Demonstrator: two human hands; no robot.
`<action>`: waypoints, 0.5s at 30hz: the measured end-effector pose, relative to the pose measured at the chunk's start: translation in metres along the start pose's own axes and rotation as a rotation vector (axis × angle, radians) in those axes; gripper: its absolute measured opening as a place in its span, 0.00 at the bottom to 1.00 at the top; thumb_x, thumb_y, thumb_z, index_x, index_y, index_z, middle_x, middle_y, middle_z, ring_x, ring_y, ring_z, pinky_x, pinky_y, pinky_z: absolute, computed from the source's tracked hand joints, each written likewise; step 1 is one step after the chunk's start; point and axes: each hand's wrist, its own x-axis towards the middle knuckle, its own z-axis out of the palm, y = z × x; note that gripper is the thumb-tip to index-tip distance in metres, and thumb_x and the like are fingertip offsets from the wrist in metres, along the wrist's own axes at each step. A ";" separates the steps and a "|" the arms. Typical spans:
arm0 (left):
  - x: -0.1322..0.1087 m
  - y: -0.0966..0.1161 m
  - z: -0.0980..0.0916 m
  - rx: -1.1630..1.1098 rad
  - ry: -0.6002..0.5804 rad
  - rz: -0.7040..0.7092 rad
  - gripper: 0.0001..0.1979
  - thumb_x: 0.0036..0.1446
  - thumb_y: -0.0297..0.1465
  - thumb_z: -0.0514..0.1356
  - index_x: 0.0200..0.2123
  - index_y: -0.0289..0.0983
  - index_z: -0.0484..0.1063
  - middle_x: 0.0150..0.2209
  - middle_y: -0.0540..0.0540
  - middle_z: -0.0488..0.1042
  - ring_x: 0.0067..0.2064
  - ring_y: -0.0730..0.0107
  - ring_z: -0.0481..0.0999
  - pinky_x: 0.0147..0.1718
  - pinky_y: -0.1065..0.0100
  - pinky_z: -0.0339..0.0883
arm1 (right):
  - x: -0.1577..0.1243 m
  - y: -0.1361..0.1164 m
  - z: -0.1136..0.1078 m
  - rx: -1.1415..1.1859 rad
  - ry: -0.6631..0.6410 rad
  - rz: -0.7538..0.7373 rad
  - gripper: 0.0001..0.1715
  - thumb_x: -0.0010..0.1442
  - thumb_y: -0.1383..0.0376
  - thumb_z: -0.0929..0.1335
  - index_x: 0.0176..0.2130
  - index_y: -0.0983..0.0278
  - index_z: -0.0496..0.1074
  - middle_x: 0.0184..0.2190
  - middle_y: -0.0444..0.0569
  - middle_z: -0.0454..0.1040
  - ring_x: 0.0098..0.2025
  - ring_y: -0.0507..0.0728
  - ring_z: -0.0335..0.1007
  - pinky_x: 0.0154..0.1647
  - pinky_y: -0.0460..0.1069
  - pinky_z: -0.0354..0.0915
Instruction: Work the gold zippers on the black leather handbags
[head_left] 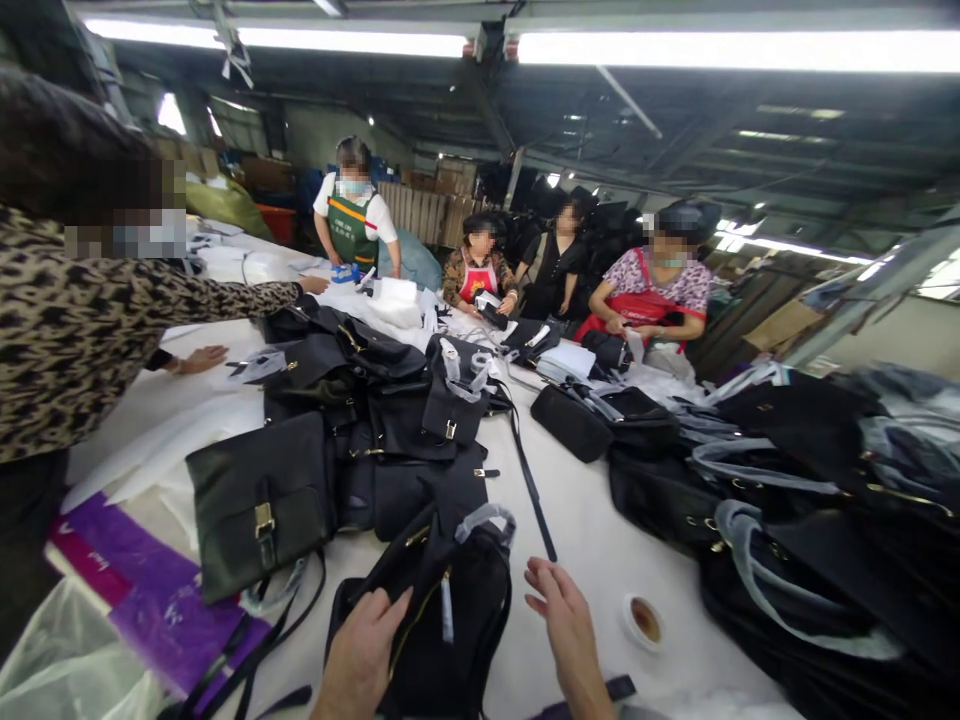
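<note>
A black backpack (457, 620) with a gold zipper and a plastic-wrapped top handle lies in front of me on the white-covered table. My left hand (364, 640) is closed on its left side, near the zipper; part of the fingers is hidden. To the right of the bag, my right hand (562, 620) is raised with its fingers apart, holding nothing. A wrapped zipper pull (447, 605) hangs on the bag's front. Just beyond my right hand lies the end of a black strap (534, 490).
A small round dish of brown liquid (643, 622) sits right of my right hand. Black bags with wrapped handles (795, 580) pile up at the right. A flap bag (259, 505) lies at the left. A person in a patterned top (82, 330) reaches over the table; several others stand beyond.
</note>
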 end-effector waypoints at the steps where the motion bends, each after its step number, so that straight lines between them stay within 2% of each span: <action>1: 0.000 0.001 -0.002 0.007 0.013 0.005 0.22 0.63 0.23 0.47 0.57 0.42 0.67 0.33 0.46 0.70 0.37 0.65 0.72 0.36 0.69 0.69 | -0.001 -0.003 0.002 0.002 -0.021 0.014 0.31 0.45 0.43 0.70 0.37 0.66 0.75 0.43 0.57 0.78 0.49 0.66 0.74 0.39 0.52 0.71; 5: 0.006 0.013 -0.015 0.099 0.048 0.081 0.20 0.64 0.23 0.45 0.54 0.39 0.69 0.31 0.46 0.69 0.34 0.65 0.70 0.33 0.68 0.68 | -0.009 -0.005 0.011 0.021 -0.163 0.086 0.32 0.45 0.42 0.72 0.34 0.67 0.76 0.34 0.54 0.79 0.39 0.61 0.76 0.34 0.50 0.70; 8: 0.009 0.028 -0.025 0.208 0.102 0.223 0.21 0.66 0.23 0.41 0.51 0.35 0.70 0.29 0.46 0.68 0.31 0.66 0.68 0.29 0.67 0.65 | -0.018 -0.010 0.009 0.197 -0.294 0.255 0.38 0.48 0.36 0.68 0.35 0.68 0.75 0.33 0.54 0.79 0.37 0.59 0.75 0.34 0.50 0.70; 12: 0.010 0.048 -0.040 0.312 0.176 0.460 0.20 0.66 0.23 0.41 0.48 0.32 0.71 0.26 0.47 0.67 0.28 0.68 0.65 0.26 0.66 0.61 | -0.025 -0.026 -0.014 0.560 -0.462 0.508 0.46 0.49 0.29 0.60 0.41 0.66 0.73 0.35 0.57 0.79 0.36 0.61 0.76 0.38 0.59 0.72; 15: 0.011 0.062 -0.059 0.327 0.212 0.656 0.15 0.65 0.22 0.47 0.45 0.32 0.73 0.25 0.49 0.66 0.26 0.70 0.65 0.27 0.66 0.63 | -0.026 -0.031 -0.032 0.643 -0.592 0.610 0.42 0.50 0.31 0.62 0.40 0.65 0.72 0.32 0.57 0.79 0.34 0.64 0.77 0.38 0.64 0.71</action>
